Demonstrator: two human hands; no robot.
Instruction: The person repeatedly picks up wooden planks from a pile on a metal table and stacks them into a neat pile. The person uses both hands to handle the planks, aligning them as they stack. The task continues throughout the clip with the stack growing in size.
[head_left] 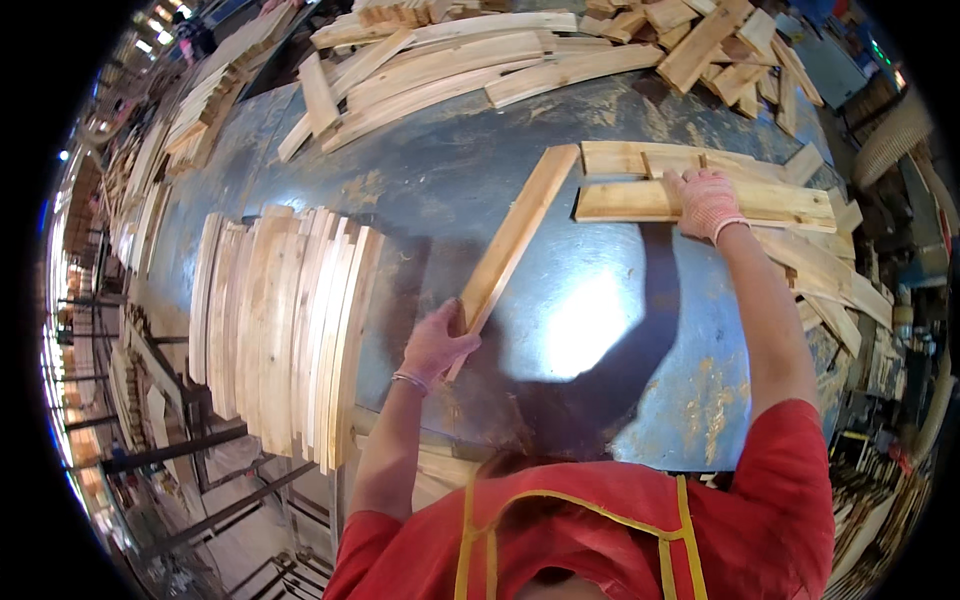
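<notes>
My left hand (437,345), in a pale pinkish glove, is closed around the near end of a wooden plank (522,225). This plank slants away from me and to the right over the metal tabletop (420,270). Farther right, my right hand (707,203), in a knit glove, grips another wooden plank (630,202) from above, fingers over its far edge. That second plank lies crosswise, and behind it is another board (615,158). The far end of the slanting plank comes close to the left ends of these boards.
A row of planks (275,330) lies side by side at the table's left. Long boards (440,75) and a heap of short pieces (715,50) cover the far side. More loose boards (815,265) lie at the right edge. A metal frame (190,450) stands at lower left.
</notes>
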